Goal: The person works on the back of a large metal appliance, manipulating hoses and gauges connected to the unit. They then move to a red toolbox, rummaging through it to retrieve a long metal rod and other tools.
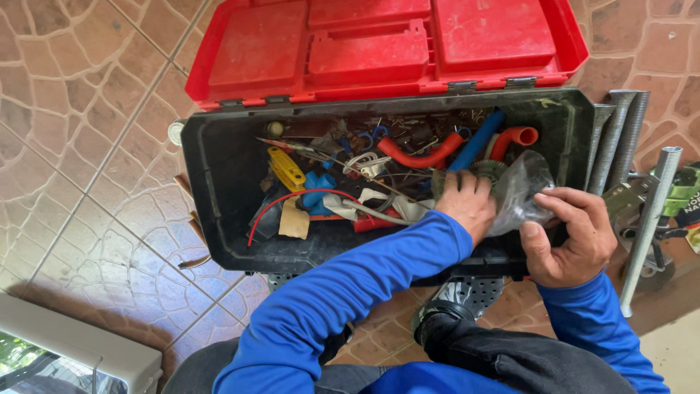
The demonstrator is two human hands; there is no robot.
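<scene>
The left hand's (467,204) fingertips were hidden among the toolbox (219,168) clutter. The clear plastic bag's (521,191) contents were indistinct. The red lid (379,44) was cropped by the top edge.

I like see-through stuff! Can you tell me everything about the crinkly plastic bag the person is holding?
The plastic bag is clear and thin, with a greyish shine, and it looks crumpled and puffed up rather than flat. It sits at the right end of the open black toolbox, just above its front edge. The right hand pinches its right side with the fingers, while the left hand reaches in beside it and touches its left side. Something dark may be inside, but it is too blurred to tell.
</scene>
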